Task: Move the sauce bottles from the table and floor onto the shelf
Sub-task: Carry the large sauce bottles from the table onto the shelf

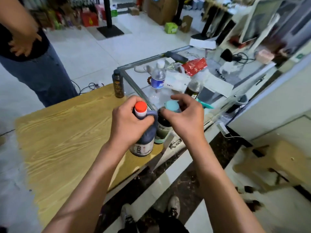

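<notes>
Red-capped and dark, the handled sauce bottle (143,132) stands on the near right corner of my wooden desk (67,140), and my left hand (129,125) is clenched around its neck and handle. Touching it on the right stands a teal-capped bottle (164,125); my right hand (185,118) hovers over its cap with fingers curled and spread, and I cannot tell whether they actually grip it. A third dark bottle (118,84) stands at the desk's far corner, just beside the glass counter (134,84), where a clear water bottle (158,78) sits among clutter. A bystander's jeans (40,76) show at far left.
</notes>
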Demonstrator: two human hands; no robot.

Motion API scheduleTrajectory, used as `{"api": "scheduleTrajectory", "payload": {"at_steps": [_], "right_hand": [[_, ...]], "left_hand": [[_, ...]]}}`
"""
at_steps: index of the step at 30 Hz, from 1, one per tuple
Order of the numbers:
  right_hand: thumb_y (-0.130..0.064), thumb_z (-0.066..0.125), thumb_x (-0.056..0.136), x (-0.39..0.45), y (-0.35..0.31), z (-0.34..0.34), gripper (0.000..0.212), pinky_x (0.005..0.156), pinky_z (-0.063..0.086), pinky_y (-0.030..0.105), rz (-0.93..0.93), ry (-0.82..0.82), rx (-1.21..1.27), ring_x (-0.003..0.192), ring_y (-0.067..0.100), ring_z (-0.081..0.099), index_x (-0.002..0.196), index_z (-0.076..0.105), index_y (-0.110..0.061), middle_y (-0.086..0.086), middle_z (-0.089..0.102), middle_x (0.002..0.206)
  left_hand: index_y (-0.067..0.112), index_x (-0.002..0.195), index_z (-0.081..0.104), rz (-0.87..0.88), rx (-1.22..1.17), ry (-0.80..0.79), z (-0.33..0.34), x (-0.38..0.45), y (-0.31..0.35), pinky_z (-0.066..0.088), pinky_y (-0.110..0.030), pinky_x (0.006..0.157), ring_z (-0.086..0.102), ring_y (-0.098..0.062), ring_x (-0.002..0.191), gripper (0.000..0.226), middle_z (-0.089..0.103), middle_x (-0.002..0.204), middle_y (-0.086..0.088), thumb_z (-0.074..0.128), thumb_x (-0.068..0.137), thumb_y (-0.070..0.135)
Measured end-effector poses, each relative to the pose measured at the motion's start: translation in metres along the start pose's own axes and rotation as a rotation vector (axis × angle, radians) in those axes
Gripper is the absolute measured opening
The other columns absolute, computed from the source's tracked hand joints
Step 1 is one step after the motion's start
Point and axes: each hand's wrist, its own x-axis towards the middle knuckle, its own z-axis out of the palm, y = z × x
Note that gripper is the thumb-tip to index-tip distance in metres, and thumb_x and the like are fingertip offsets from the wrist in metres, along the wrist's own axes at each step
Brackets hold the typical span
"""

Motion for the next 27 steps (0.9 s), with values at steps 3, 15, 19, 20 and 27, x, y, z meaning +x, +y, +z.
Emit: {"api": "scheduleTrajectory", "payload": {"at_steps": [3, 15, 19, 20, 27], "right_hand": [[-0.025, 0.084, 0.063, -0.017, 0.013, -0.06, 0.038, 0.077, 0.059, 0.029, -0.017, 0.067, -0.021, 0.079, 0.004, 0.068, 0.1, 0.073, -0.021, -0.008, 0.073, 0.087], [-0.024, 0.088, 0.067, -0.1, 0.1, -0.339, 0.038, 0.079, 0.054, 0.015, 0.039, 0.449, 0.009, 0.086, -0.001, 0.067, 0.103, 0.076, -0.018, -0.012, 0.071, 0.094], [-0.029, 0.088, 0.067, -0.131, 0.128, -0.429, 0.042, 0.077, 0.057, 0.019, 0.027, 0.535, -0.074, 0.083, -0.001, 0.067, 0.105, 0.076, -0.015, -0.009, 0.072, 0.094], [-0.029, 0.088, 0.067, -0.14, 0.135, -0.453, 0.042, 0.076, 0.056, 0.019, 0.018, 0.562, -0.114, 0.082, -0.001, 0.067, 0.105, 0.076, -0.014, -0.008, 0.072, 0.092], [-0.03, 0.089, 0.067, -0.2, 0.168, -0.589, 0.044, 0.08, 0.056, 0.018, 0.059, 0.735, -0.208, 0.086, 0.0, 0.067, 0.105, 0.076, -0.012, -0.006, 0.073, 0.095]], "left_hand": [[0.026, 0.082, 0.058, 0.087, -0.026, -0.078, 0.034, -0.022, 0.039, 0.048, -0.031, 0.06, 0.057, -0.013, 0.065, 0.03, 0.062, 0.069, 0.006, 0.077, 0.06, 0.026], [0.021, 0.084, 0.063, 0.188, -0.112, -0.289, 0.216, -0.142, 0.206, 0.049, -0.025, 0.067, 0.06, -0.01, 0.071, 0.029, 0.066, 0.076, 0.006, 0.078, 0.062, 0.01], [0.023, 0.081, 0.062, 0.313, -0.168, -0.399, 0.287, -0.191, 0.271, 0.046, -0.015, 0.063, 0.058, -0.001, 0.069, 0.031, 0.064, 0.073, 0.012, 0.079, 0.06, 0.008], [0.022, 0.082, 0.061, 0.351, -0.178, -0.437, 0.305, -0.205, 0.289, 0.045, -0.016, 0.063, 0.058, -0.002, 0.069, 0.031, 0.064, 0.074, 0.011, 0.08, 0.06, 0.01], [0.018, 0.084, 0.064, 0.449, -0.344, -0.595, 0.403, -0.279, 0.381, 0.051, -0.025, 0.068, 0.062, -0.01, 0.074, 0.03, 0.066, 0.078, 0.008, 0.077, 0.059, 0.008]]}}
